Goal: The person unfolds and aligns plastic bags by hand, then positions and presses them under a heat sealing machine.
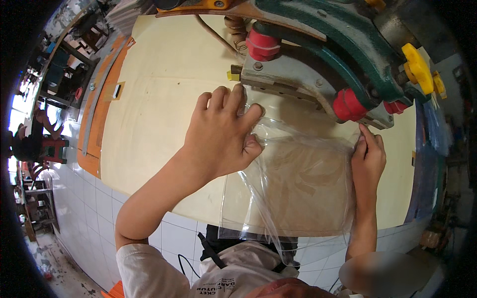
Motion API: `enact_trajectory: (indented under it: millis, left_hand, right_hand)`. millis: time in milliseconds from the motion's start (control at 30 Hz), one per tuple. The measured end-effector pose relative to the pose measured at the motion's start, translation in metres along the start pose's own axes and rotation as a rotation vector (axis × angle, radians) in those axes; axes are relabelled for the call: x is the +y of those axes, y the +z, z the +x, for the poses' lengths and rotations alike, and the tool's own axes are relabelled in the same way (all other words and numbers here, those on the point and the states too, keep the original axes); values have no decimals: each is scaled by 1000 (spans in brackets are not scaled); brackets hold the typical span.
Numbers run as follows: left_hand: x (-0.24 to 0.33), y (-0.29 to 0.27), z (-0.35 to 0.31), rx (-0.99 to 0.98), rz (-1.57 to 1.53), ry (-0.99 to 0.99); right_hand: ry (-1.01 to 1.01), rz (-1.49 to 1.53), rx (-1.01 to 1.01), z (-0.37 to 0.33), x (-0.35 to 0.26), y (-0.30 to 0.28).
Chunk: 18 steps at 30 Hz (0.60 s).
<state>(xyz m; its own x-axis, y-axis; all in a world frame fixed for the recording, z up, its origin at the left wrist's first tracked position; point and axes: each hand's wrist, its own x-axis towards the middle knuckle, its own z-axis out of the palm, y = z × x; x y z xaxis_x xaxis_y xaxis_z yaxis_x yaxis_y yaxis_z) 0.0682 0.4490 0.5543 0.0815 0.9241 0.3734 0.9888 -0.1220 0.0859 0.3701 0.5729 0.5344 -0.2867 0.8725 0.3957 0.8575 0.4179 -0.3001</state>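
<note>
A clear, glossy plastic sheet (308, 186), folded and wrinkled, lies over the near edge of the table and hangs past it. Its far edge runs close to the metal bar (285, 87) of a press. My left hand (218, 131) is at the sheet's left far corner, fingers bent, with plastic between thumb and fingers; the fingertips come near the bar's left end. At the right far corner my right hand (368, 151) pinches the sheet's edge, its index finger reaching toward the bar's right end. Whether the sheet lies under the bar is hard to see.
The press has a green curved arm (318, 54), red insulator-like knobs (263, 44) and a yellow hand knob (417, 68). Pale yellow sheeting (149, 114) covers the orange table (92, 149). At right lies a pile of bluish plastic (427, 149). Another person sits far left.
</note>
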Motion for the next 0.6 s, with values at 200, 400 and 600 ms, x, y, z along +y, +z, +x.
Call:
enact_trajectory:
  millis: [200,400,600]
  left_hand:
    - [2,-4,1,-110,36,-41]
    - [0,2,-1,27,9,2]
    - [1,4,-4,77,-26,-9]
  right_hand:
    - [-13,-22,-3,1,-1,-1]
    - [-6,-7,3,1,-1,1]
    - [7,-19,12,1,-5,-1]
